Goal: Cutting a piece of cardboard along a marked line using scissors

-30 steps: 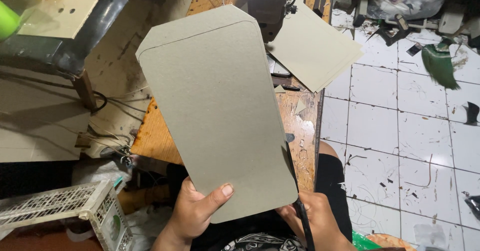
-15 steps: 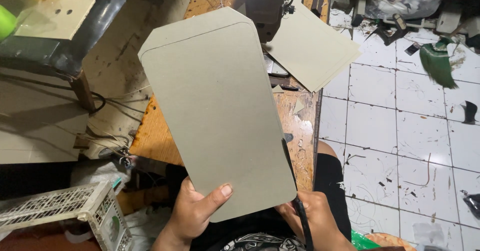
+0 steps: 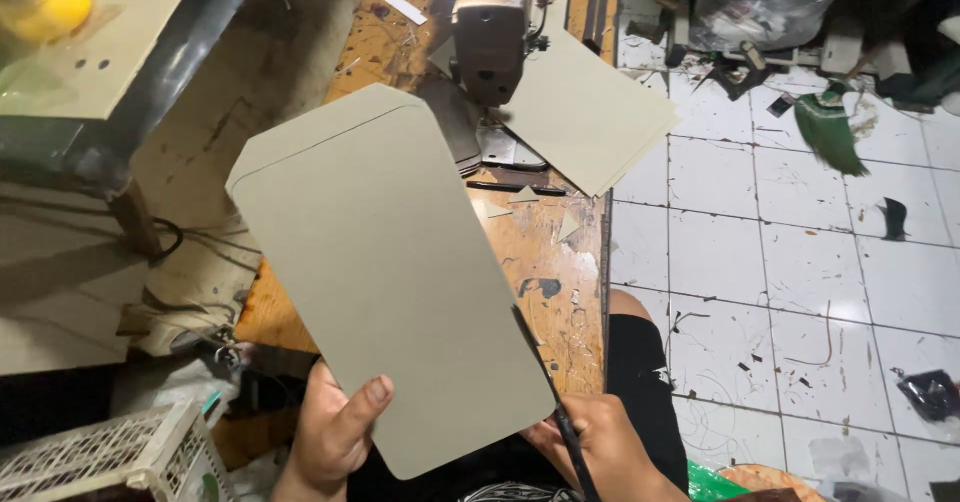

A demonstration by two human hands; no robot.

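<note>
I hold a stack of grey-green board sheets (image 3: 385, 272) with rounded corners up over the near end of a worn wooden table (image 3: 560, 262). My left hand (image 3: 335, 432) grips the sheet's lower left corner, thumb on its face. At the sheet's lower right edge my right hand (image 3: 600, 447) is closed around a thin dark tool (image 3: 545, 372), whose blade lies along that edge.
A sewing machine (image 3: 492, 32) stands at the table's far end, with a pile of similar grey sheets (image 3: 590, 112) beside it overhanging the white tiled floor (image 3: 790, 252). Small offcuts lie on the table. A white plastic crate (image 3: 110, 457) sits lower left. A second bench (image 3: 90, 72) is upper left.
The sheet has dropped lower and tilted slightly in view, uncovering the sewing machine behind it. Both hands keep their grips.
</note>
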